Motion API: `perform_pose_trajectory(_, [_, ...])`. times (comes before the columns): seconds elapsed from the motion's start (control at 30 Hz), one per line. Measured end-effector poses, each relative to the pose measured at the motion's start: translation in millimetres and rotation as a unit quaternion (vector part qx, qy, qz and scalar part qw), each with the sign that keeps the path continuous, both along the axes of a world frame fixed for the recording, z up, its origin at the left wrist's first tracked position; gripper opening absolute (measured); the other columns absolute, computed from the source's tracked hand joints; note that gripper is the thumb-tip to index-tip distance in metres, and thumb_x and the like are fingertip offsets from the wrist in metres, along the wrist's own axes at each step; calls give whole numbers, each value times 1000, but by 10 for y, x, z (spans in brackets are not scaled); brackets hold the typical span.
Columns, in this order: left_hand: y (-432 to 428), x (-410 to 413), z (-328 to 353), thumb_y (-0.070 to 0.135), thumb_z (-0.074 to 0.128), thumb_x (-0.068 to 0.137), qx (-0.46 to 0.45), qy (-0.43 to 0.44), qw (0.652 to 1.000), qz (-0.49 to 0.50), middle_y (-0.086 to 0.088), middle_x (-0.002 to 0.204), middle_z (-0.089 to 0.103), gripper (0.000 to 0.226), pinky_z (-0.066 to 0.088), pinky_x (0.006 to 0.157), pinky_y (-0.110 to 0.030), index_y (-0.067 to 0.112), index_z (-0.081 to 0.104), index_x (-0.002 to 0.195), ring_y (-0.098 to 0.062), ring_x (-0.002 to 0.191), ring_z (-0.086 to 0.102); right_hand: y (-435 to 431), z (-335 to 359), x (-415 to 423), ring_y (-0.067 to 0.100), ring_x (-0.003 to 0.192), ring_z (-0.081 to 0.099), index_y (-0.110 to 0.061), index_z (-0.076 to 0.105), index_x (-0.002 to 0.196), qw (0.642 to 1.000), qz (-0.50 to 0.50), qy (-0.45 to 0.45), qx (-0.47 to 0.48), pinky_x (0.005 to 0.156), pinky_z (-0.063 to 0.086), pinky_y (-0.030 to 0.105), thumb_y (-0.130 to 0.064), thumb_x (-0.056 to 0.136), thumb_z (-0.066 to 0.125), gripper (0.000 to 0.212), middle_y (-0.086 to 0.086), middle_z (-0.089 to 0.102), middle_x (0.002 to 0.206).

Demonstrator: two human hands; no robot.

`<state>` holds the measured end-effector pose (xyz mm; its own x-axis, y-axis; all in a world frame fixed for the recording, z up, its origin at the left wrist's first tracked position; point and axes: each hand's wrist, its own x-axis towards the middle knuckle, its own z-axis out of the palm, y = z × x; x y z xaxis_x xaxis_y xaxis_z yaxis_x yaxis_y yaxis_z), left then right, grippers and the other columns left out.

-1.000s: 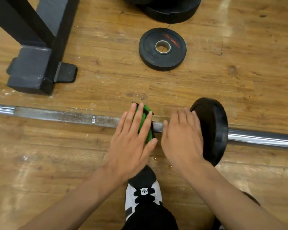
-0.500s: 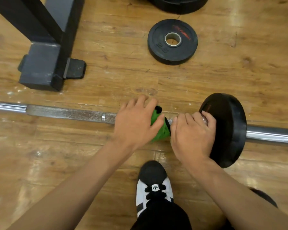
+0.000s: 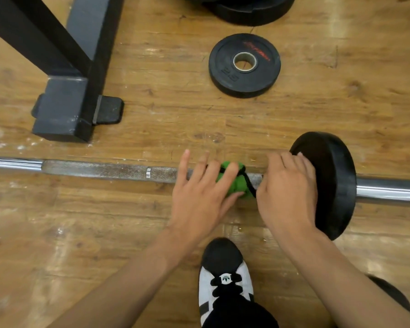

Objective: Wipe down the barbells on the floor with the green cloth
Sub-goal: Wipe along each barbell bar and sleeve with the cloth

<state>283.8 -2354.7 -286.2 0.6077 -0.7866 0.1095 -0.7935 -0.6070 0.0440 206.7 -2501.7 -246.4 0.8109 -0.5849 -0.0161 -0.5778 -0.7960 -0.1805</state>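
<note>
A gym's weight room: a barbell (image 3: 104,170) lies on a wooden floor (image 3: 152,55) beside a loose weight plate (image 3: 244,65) and a black rack base (image 3: 64,107).

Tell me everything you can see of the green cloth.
The green cloth is soft, fuzzy-looking fabric with black trim along its right edge. It is bunched over the knurled steel barbell shaft. The left hand presses it with spread fingers, thumb against its near side; the right hand grips the shaft close beside it.
</note>
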Motion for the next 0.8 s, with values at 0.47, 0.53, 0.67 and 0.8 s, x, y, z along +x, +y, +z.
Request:
perform_pose_trajectory(0.47, [-216, 56, 141, 51, 33, 111, 13, -7, 999, 44, -20, 136, 61, 57, 25, 127, -52, 8, 64, 132, -40, 148, 41, -107, 150, 206, 37, 94, 63, -6, 71, 101, 997, 3, 77, -4, 91, 45, 47, -20, 84, 48, 32, 14, 71, 94])
perform_pose_trajectory(0.53, [-184, 135, 94, 47, 32, 113, 4, -17, 999, 30, -18, 130, 63, 53, 30, 123, -51, 9, 65, 130, -40, 138, 49, -137, 152, 256, 34, 98, 63, -11, 73, 103, 997, 5, 80, 10, 94, 42, 46, -24, 92, 43, 34, 11, 73, 96])
perform_pose_trajectory(0.67, [-116, 296, 48, 44, 37, 111, -17, -19, 1000, 3, -16, 124, 61, 45, 40, 104, -47, 12, 64, 128, -39, 117, 54, -67, 290, 406, 29, 106, 63, -23, 74, 104, 993, -9, 100, 63, 107, 34, 49, -45, 103, 34, 45, 3, 75, 98])
perform_pose_trajectory(0.8, [-84, 417, 56, 45, 39, 109, -39, 4, 999, 3, -13, 120, 61, 45, 46, 85, -43, 13, 62, 130, -32, 103, 56, 1, 321, 550, 20, 95, 66, -29, 71, 103, 986, 55, 138, 74, 111, 32, 46, -45, 106, 24, 50, -4, 71, 89])
